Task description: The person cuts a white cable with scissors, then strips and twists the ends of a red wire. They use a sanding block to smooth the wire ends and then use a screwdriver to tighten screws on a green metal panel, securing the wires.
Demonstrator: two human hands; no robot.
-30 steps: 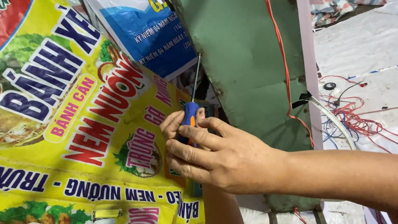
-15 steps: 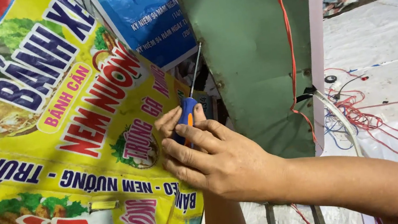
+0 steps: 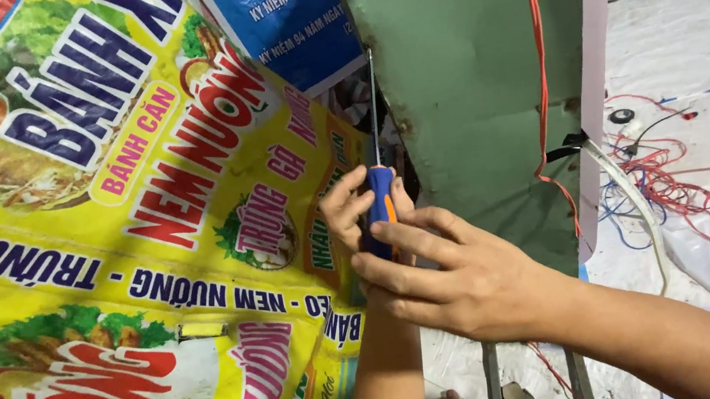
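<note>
Head view: I see my right hand [image 3: 464,281] and left hand [image 3: 357,213] with fingers closed around a blue-and-orange screwdriver [image 3: 380,196], its shaft pointing up along the green panel's [image 3: 466,77] left edge, beside the yellow banner [image 3: 109,257]; red wires [image 3: 687,186] lie right of the panel.

A blue-and-orange-handled screwdriver with a grey metal shaft [image 3: 380,201] stands against a yellow printed vinyl banner with red and navy lettering [image 3: 109,257], a dull green painted panel [image 3: 466,77] and tangled red and blue wires [image 3: 687,186].
</note>
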